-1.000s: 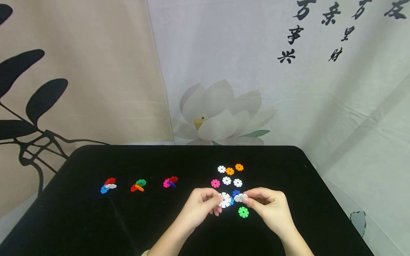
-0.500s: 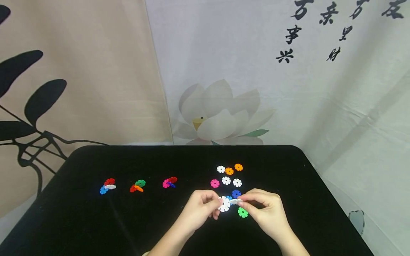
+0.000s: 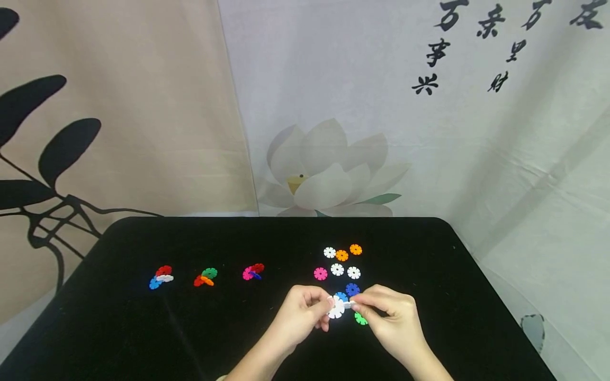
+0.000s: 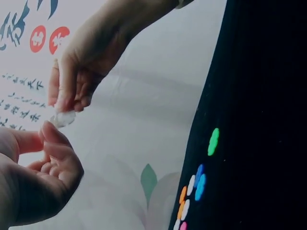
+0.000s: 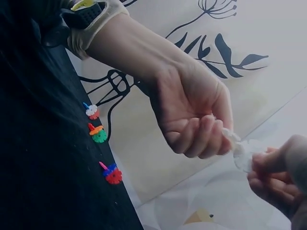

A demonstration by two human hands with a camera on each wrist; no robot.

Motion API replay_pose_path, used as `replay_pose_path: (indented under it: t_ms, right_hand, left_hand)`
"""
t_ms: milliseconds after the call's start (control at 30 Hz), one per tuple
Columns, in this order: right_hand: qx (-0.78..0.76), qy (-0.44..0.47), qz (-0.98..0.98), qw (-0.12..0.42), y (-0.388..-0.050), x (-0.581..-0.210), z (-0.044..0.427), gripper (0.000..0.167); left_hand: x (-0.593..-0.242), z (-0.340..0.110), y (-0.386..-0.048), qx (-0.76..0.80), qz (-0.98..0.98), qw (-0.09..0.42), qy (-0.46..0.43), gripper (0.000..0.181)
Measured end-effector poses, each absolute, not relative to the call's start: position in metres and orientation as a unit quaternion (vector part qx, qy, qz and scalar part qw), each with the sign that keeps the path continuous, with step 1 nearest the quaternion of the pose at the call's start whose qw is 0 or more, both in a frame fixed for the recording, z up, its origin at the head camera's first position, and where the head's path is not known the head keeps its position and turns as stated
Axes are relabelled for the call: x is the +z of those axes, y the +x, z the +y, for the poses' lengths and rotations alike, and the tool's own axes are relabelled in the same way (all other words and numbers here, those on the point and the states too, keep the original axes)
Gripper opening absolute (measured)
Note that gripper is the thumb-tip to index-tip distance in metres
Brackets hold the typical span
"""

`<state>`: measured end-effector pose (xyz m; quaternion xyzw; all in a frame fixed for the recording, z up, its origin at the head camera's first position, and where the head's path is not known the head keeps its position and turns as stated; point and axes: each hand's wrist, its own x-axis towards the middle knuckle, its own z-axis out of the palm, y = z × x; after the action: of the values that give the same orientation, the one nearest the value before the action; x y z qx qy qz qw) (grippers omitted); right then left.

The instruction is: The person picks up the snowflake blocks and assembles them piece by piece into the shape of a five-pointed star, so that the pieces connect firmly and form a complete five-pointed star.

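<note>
My left hand point(image 3: 305, 313) pinches a white notched plastic disc point(image 3: 336, 309) between thumb and fingers, its flat face turned to the head camera. From the other side my right hand point(image 3: 392, 320) pinches a second white notched disc point(image 3: 349, 305), seen nearly edge-on and meeting the rim of the first. Whether their slots interlock cannot be made out. Both discs are held up off the table, as the right wrist view shows with the right hand's disc point(image 5: 243, 155). Behind them lie a light blue disc point(image 3: 340, 296), a dark blue disc point(image 3: 352, 289) and a partly covered green disc point(image 3: 360, 318).
Farther back on the black table point(image 3: 119, 328) lie loose discs: white point(image 3: 337, 269), orange point(image 3: 355, 249) and pink point(image 3: 321, 273). To the left stand three joined clusters: red-blue-white point(image 3: 164, 278), green-orange-red point(image 3: 207, 276) and pink-red-blue point(image 3: 253, 271). A printed curtain hangs behind.
My right hand has moved left and turned its white disc edge-on, bringing it against the left hand's disc. The left hand has lowered slightly. The table pieces stay put.
</note>
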<state>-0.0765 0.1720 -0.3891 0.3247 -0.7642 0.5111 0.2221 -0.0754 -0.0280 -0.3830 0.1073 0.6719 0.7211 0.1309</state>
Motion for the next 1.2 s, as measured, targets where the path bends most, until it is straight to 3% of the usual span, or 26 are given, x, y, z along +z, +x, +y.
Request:
replay_pose_path:
  t_ms: [167,367,633,733,967,1200]
  right_hand:
    - [0.513,0.336,-0.750,0.248,-0.077,-0.389,0.170,0.011]
    - [0.527,0.280,-0.761,0.253,-0.078,-0.388,0.166,0.024]
    - [0.538,0.284,-0.765,0.213,-0.077,-0.390,0.165,0.027]
    - [0.517,0.248,-0.802,0.167,-0.085,-0.394,0.171,0.025]
    - [0.409,0.151,-0.899,-0.039,-0.119,-0.423,0.203,0.017]
    - [0.384,0.181,-0.896,-0.129,-0.135,-0.451,0.219,0.026]
  left_hand:
    - [-0.384,-0.025,-0.075,0.732,0.663,0.118,0.103,0.016]
    - [-0.382,-0.025,-0.078,0.752,0.641,0.124,0.093,0.019]
    - [-0.384,-0.035,-0.085,0.746,0.656,0.093,0.075,0.021]
    - [-0.385,-0.042,-0.089,0.745,0.659,0.082,0.063,0.022]
    - [-0.384,-0.056,-0.097,0.749,0.655,0.086,0.049,0.019]
    - [-0.385,-0.060,-0.101,0.736,0.665,0.108,0.063,0.019]
